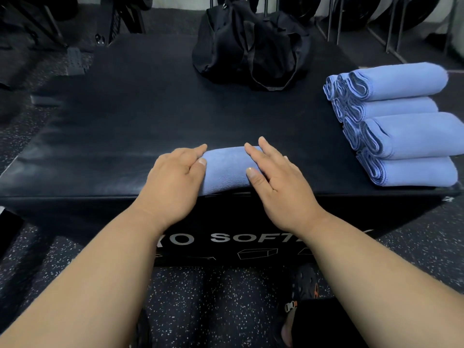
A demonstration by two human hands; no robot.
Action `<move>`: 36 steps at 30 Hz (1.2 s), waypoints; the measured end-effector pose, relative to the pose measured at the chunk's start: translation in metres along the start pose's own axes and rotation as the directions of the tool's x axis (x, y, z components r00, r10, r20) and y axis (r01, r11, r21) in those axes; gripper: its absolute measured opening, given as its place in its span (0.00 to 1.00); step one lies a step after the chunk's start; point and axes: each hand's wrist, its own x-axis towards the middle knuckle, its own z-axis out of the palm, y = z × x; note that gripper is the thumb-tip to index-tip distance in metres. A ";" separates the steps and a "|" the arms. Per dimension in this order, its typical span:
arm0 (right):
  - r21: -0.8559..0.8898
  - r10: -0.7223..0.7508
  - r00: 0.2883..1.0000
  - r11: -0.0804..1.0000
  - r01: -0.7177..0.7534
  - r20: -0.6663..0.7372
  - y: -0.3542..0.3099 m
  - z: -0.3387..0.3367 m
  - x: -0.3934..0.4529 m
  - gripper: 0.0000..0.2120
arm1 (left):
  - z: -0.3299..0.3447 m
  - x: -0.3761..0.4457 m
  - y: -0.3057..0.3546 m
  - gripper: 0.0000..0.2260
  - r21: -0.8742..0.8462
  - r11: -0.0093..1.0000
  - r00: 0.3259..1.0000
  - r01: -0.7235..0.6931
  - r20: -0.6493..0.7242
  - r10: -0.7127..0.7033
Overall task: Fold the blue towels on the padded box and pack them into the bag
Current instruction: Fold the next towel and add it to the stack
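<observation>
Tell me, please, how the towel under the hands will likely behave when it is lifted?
The folded towel is soft cloth, so it will probably sag and may unfold unless supported. It looks light. Both hands, left hand and right hand, press it flat, suggesting it springs up.

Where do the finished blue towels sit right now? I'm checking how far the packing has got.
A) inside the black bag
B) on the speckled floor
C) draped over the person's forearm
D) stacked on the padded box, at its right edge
D: the stack of folded blue towels lies on the right side of the padded box, apart from the black bag at the far edge, while both hands press flat on another blue towel near the front edge.
</observation>
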 end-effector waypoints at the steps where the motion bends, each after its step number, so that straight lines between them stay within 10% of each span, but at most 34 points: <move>1: -0.001 0.003 1.000 1.000 -0.003 -0.006 0.000 0.001 -0.002 0.25 | -0.001 0.000 0.001 0.21 -0.008 1.000 1.000 0.013 -0.014 -0.013; 9: 0.003 -0.007 0.998 1.000 0.007 -0.064 0.007 0.005 -0.008 0.27 | 0.001 -0.024 0.022 0.22 -0.036 0.978 0.956 0.207 -0.203 -0.210; 18: 0.115 0.045 0.996 0.993 -0.035 -0.082 0.003 -0.006 -0.011 0.18 | 0.009 -0.044 0.050 0.15 -0.289 0.830 0.848 0.478 -0.095 -0.521; 21: 0.107 0.039 0.996 0.994 -0.031 -0.074 0.004 -0.008 -0.016 0.18 | 0.011 -0.052 0.058 0.16 -0.550 0.643 0.777 0.532 0.016 -0.629; 30: 0.147 0.006 0.997 0.989 0.005 -0.072 0.010 -0.016 -0.027 0.18 | 0.016 -0.068 0.071 0.12 -0.865 0.315 0.807 0.389 0.156 -0.569; 36: 0.162 -0.020 0.994 0.986 0.038 -0.109 0.021 -0.022 -0.037 0.15 | 0.012 -0.066 0.084 0.13 -0.773 0.429 0.828 0.467 0.212 -0.519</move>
